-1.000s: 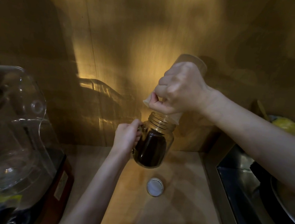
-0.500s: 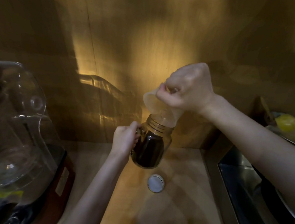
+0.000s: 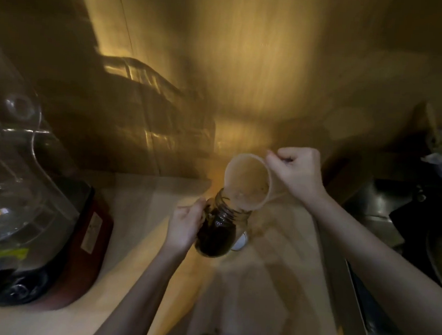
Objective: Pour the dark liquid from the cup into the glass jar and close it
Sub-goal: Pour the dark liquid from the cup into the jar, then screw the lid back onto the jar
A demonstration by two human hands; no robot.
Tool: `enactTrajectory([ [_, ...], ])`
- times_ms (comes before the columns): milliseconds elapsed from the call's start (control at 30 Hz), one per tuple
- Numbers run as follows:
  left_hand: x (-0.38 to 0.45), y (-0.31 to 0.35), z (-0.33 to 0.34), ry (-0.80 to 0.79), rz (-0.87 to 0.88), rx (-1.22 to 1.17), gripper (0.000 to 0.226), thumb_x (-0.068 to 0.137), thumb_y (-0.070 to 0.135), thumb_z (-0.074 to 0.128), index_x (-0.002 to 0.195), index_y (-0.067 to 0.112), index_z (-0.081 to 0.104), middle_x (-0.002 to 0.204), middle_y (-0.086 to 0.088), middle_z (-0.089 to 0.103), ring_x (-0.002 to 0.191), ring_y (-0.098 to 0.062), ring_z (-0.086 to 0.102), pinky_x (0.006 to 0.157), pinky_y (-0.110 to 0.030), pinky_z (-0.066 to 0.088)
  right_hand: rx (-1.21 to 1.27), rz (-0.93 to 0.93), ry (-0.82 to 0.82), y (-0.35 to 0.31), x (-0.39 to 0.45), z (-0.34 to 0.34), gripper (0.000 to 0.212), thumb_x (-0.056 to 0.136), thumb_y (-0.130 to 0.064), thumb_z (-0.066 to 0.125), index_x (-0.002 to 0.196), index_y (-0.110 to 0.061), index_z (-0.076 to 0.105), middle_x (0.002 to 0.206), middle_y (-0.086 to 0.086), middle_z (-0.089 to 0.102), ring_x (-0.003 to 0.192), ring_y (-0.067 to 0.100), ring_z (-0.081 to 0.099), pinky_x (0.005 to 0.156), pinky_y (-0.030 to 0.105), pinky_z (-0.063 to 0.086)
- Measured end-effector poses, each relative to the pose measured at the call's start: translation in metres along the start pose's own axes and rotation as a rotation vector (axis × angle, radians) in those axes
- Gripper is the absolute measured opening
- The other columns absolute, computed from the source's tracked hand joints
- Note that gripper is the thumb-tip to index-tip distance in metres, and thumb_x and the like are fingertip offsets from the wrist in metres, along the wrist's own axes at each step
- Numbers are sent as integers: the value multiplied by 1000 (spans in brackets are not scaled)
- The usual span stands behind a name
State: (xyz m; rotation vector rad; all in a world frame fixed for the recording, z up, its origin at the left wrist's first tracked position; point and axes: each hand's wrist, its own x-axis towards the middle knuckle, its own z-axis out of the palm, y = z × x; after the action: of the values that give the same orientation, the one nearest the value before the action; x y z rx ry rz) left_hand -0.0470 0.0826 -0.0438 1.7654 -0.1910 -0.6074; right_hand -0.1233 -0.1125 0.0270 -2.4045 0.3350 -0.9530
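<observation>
A glass jar (image 3: pixel 216 233), mostly full of dark liquid, stands tilted on the wooden counter (image 3: pixel 152 281). My left hand (image 3: pixel 185 225) grips its left side. My right hand (image 3: pixel 297 174) holds a pale cup (image 3: pixel 247 186) by its handle, tipped so its mouth faces me, with its lower rim over the jar's threaded neck. The inside of the cup looks nearly empty, with a thin film of residue. The jar's white lid (image 3: pixel 240 241) lies flat on the counter, partly hidden behind the jar's right side.
A blender with a clear plastic cover and red base (image 3: pixel 59 220) fills the left. A steel sink edge (image 3: pixel 357 297) and dark cookware (image 3: pixel 427 223) lie to the right. A wood-panel wall (image 3: pixel 249 63) stands close behind the jar.
The cup has swung down from nearly upside down over the jar to a lower tilt with its mouth toward me. My right hand moved right. The view has shifted, so the lid now sits behind the jar.
</observation>
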Motion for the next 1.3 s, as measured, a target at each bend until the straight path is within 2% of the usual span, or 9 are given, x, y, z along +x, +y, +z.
enactTrajectory([
  [167,-3,-32,2,-24,-121,8,49,92,34,44,48,14,44,48,-3,46,50,-15,43,55,-28,35,321,435,-40,33,-18,24,49,84,-17,63,44,6,45,47,14,39,49,20,36,52,33,33],
  [267,-2,-54,2,-34,-180,-19,48,92,35,42,48,15,41,50,-3,42,53,-16,38,57,-29,32,551,689,-64,45,-33,36,32,89,-12,62,67,11,64,65,17,52,64,23,49,60,28,44],
  [333,-1,-69,0,-46,-250,-74,49,92,35,44,47,16,43,47,0,42,56,-17,38,62,-32,31,613,862,-13,55,-42,52,33,89,-12,62,77,18,62,69,14,53,66,19,51,57,19,45],
  [467,4,-91,0,-32,-345,-154,51,92,32,44,44,13,42,34,6,40,53,-19,35,62,-34,28,649,1094,103,80,-53,91,42,90,-11,60,50,-14,48,37,-13,44,38,0,39,49,15,33],
  [567,9,-100,2,6,-369,-123,54,93,33,40,43,11,41,31,5,40,41,-11,40,59,-32,30,682,1202,140,88,-58,112,42,90,-9,57,49,-17,46,31,-14,41,33,-3,36,42,12,32],
  [867,26,-120,6,127,-383,-63,55,90,37,45,41,14,39,36,3,39,42,-12,37,59,-33,31,631,1208,145,101,-69,151,49,94,-21,55,46,-16,45,40,-12,45,40,-5,42,52,8,38],
  [1100,26,-120,12,133,-325,-55,49,91,31,46,47,10,42,50,-9,39,51,-19,37,57,-32,31,511,1136,99,103,-80,153,53,95,-24,55,43,-18,46,35,-11,41,39,-3,37,45,10,33],
  [1233,25,-123,13,135,-329,-70,48,91,30,46,48,10,42,51,-8,39,52,-18,37,55,-25,35,495,1150,92,100,-88,148,31,95,-28,55,66,-18,60,68,-2,60,68,10,56,66,25,44],
  [1300,25,-123,13,139,-336,-78,48,91,30,46,47,10,42,51,-8,38,51,-17,37,51,-21,35,495,1147,172,96,-97,142,17,96,-21,52,83,-12,59,80,3,59,71,7,54,66,16,44],
])
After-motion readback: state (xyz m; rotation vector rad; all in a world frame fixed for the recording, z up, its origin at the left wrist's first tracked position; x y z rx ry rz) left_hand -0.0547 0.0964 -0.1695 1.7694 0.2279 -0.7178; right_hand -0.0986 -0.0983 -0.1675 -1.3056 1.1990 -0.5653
